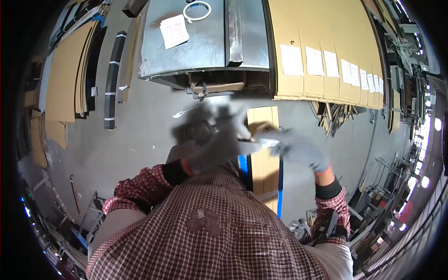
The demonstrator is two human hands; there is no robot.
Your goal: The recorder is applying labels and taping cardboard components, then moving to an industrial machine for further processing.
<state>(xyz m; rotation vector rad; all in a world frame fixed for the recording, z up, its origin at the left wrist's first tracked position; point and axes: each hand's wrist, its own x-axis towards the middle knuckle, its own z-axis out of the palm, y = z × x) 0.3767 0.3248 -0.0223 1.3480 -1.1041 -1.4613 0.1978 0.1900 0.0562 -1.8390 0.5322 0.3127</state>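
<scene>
Grey work gloves cover both of my hands, which come together in front of my checked apron [200,224] and are blurred by motion. My left hand [224,147] has its thumb pointing right and its fingers bent upward around something thin that I cannot make out. The fingers of my right hand [294,148] are pinched by a small whitish thing [268,142] between the hands, its kind smeared. Beneath them, a long brown cardboard piece with blue edges [265,179] lies low down.
Ahead is a metal-topped table [200,51] with a paper sheet [174,31], a white tape roll [197,10] and a dark metal bar [234,37]. Flat cartons [326,28] with white labels stand at right. Cardboard sheets [70,70] lean left, near a long dark strapped bundle [114,79].
</scene>
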